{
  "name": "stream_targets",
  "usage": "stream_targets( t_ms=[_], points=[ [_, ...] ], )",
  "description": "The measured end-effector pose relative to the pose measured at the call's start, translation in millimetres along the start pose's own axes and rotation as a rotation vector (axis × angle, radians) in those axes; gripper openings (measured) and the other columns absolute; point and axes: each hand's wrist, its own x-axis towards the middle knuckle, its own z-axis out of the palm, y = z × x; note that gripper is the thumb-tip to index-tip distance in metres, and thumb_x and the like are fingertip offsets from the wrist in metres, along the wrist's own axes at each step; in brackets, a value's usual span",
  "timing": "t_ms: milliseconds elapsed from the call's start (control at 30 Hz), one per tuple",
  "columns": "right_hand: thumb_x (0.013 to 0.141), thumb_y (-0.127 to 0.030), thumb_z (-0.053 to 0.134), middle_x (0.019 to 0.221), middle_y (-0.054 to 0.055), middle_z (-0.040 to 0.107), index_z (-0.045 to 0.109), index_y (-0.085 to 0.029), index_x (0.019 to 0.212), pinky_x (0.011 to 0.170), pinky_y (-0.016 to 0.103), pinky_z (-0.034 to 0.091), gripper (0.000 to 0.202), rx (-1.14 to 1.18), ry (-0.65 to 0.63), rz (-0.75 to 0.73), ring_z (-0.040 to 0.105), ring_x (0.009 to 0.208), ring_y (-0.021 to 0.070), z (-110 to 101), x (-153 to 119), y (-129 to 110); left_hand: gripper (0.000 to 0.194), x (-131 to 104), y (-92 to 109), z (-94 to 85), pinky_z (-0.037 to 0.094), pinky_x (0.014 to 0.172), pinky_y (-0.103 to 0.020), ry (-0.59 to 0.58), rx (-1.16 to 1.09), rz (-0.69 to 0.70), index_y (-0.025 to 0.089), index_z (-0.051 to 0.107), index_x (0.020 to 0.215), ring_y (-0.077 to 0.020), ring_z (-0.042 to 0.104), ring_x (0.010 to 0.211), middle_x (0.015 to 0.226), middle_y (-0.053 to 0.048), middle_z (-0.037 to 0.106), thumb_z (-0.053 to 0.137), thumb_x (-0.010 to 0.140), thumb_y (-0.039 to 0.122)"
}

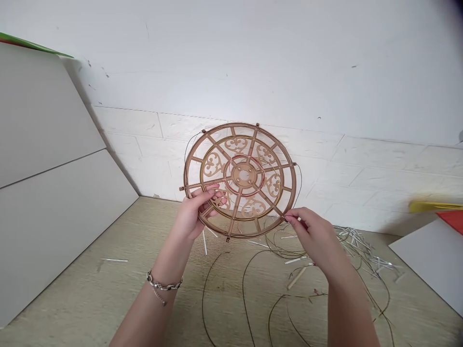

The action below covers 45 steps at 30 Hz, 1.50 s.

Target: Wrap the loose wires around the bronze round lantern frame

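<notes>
The round lattice frame (237, 176) is tilted over the table (72, 299) — left hand (193, 209) half-curled around its near-left side, right hand (313, 233) pinching at the near-right rim, exact hold unclear. Loose wires (243, 282) below could snag and jerk it.

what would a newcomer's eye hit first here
First, the round bronze-coloured frame at the centre, the left hand holding its lower left and the right hand pinching at its lower right. Thin wires curl over the worktop, lower centre and right, white strips near them. A silver bracelet shows below the left hand.
</notes>
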Motion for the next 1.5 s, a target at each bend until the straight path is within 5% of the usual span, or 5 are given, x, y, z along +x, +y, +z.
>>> stream_targets(
  t_ms=[1033, 1500],
  points=[
    [0.082, -0.036, 0.043, 0.058, -0.003, 0.055, 0.057, -0.024, 0.076, 0.049, 0.025, 0.039, 0.019, 0.071, -0.050, 0.129, 0.049, 0.051, 0.0128, -7, 1, 2, 0.026, 1, -10, 5.2, 0.043, 0.036, -0.013, -0.008, -0.008, -0.004, 0.011, 0.063, 0.090, -0.0141, 0.064, 0.064, 0.073, -0.005, 0.067, 0.065, 0.065, 0.017],
    [0.080, -0.036, 0.050, 0.077, 0.000, 0.063, 0.059, -0.023, 0.081, 0.063, 0.028, 0.042, 0.017, 0.091, -0.049, 0.097, 0.056, 0.068, 0.0153, -10, 1, 5, 0.025, 0, -7, 5.4, 0.045, 0.037, -0.013, 0.010, 0.005, -0.023, 0.012, 0.064, 0.090, -0.0137, 0.065, 0.065, 0.073, -0.004, 0.067, 0.065, 0.066, 0.017]
  ],
)
